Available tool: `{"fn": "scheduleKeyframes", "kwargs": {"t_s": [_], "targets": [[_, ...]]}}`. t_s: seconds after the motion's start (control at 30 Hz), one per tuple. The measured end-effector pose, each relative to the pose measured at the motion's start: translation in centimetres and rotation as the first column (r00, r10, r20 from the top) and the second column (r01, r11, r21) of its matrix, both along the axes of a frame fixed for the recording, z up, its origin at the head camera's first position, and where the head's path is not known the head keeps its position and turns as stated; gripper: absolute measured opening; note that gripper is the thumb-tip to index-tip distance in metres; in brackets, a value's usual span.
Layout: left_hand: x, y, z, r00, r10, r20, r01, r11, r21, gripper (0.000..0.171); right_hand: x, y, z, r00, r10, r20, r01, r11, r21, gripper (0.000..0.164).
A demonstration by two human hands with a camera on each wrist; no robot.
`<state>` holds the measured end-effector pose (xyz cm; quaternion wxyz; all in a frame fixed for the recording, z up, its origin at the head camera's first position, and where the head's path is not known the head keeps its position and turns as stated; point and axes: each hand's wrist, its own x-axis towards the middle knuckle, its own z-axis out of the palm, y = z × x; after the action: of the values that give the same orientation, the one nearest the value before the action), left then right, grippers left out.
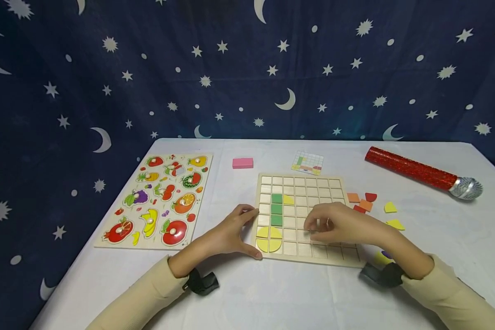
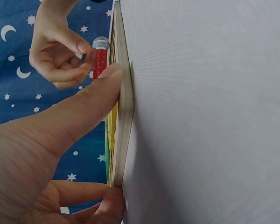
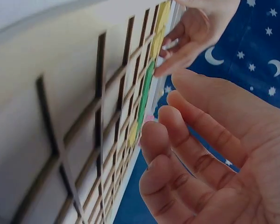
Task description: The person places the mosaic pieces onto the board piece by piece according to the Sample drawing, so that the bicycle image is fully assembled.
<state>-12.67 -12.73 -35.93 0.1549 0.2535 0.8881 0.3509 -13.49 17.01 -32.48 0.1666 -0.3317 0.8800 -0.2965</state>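
A wooden grid board (image 1: 326, 257) lies on the table with low dividers between its square cells. Three green square tiles (image 1: 277, 208) stand in one column, and a yellow quarter-round tile (image 1: 288, 199) is beside the top one. Several yellow quarter-round tiles (image 1: 269, 239) form a circle in the board's lower left corner. My left hand (image 1: 231, 233) rests at the board's left edge, thumb by the near corner and fingertips farther up, touching the edge. My right hand (image 1: 340, 223) hovers over the right part of the board, fingers loosely bent, with nothing visible between them (image 3: 214, 154).
Right of the board lie orange tiles (image 1: 353, 197), red tiles (image 1: 371, 197) and yellow tiles (image 1: 390, 207). Behind it are a pattern card (image 1: 307, 162) and a pink block (image 1: 243, 163). A fruit puzzle board (image 1: 156, 199) lies left, a red toy microphone (image 1: 412, 168) back right.
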Motion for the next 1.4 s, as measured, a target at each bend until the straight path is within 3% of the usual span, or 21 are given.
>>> {"fn": "scheduleKeyframes", "kwargs": {"t_s": [0.27,0.63,1.1,1.4], "targets": [[-0.1,0.1,0.1,1.0,-0.004,-0.003,0.004,1.0,-0.005,0.105,-0.3,2.2,1.4,0.996,-0.058,-0.068,0.058,0.998,-0.013,0.022],[-0.1,0.1,-0.1,1.0,0.008,0.009,-0.008,1.0,-0.019,0.108,-1.3,5.1,2.4,0.97,-0.153,-0.189,0.142,0.987,-0.073,0.023],[0.0,0.1,0.0,1.0,0.011,-0.002,-0.011,1.0,-0.016,0.106,-3.4,8.0,1.0,0.955,-0.242,-0.171,0.247,0.969,0.005,0.03],[-0.1,0.1,-0.1,1.0,0.007,-0.002,-0.007,1.0,-0.018,0.106,-4.4,8.9,-0.2,0.947,-0.304,-0.106,0.311,0.948,0.062,0.029]]}}
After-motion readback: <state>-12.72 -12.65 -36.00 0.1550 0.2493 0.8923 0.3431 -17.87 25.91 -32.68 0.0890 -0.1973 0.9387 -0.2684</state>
